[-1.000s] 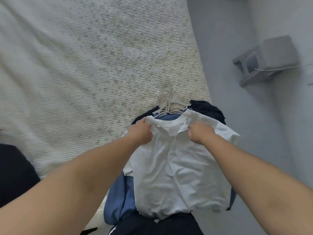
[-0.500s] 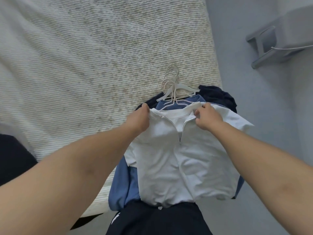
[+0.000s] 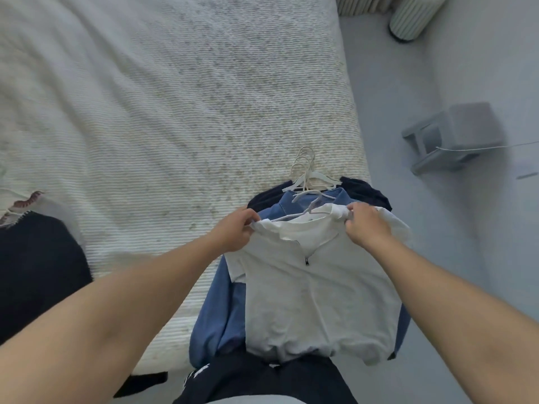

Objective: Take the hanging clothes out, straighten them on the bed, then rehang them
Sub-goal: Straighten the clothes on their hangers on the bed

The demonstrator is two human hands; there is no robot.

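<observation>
A white zip-neck shirt [image 3: 318,298] lies on top of a pile of clothes at the bed's near right corner. My left hand [image 3: 234,233] grips its left shoulder and my right hand [image 3: 366,225] grips its right shoulder, spreading the neckline. Under it lie a blue garment [image 3: 217,316] and a dark navy garment [image 3: 366,189]. Several white hangers [image 3: 309,177] stick out of the pile's top, hooks pointing away across the bed [image 3: 175,112]. One hanger arm shows inside the white shirt's collar.
A dark garment [image 3: 35,272] lies on the bed at the left edge. On the floor to the right stand a grey stool [image 3: 455,135] with a thin cord across it and a ribbed white cylinder [image 3: 414,16]. Dark trousers [image 3: 262,380] show at the bottom.
Both hands have slid outward from the collar to the shirt's shoulders, pulling the neckline wider. The view has shifted, showing more of the floor and bed.
</observation>
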